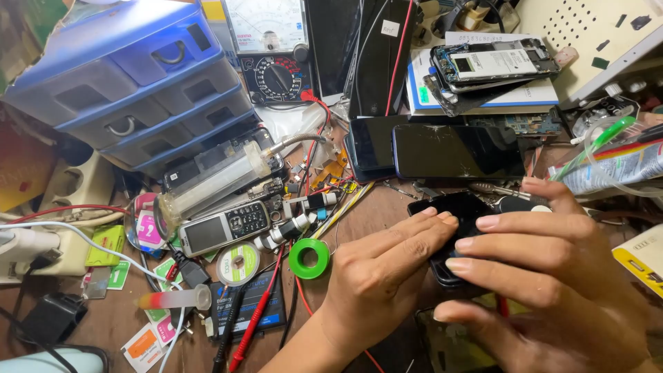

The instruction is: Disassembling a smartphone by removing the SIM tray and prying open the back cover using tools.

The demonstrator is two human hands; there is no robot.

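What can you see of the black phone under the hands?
The black phone is a dark, glossy slab with rounded corners, lying flat on the brown bench just below a bigger dark phone with a cracked screen. Only its top end shows. The left hand rests fingertips on it; the right hand covers its right side. Whether it faces up or down is unclear.

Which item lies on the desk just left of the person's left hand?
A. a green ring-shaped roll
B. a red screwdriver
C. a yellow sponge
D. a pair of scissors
A: the green ring-shaped roll lies flat on the wooden desk, just beside the left hand.
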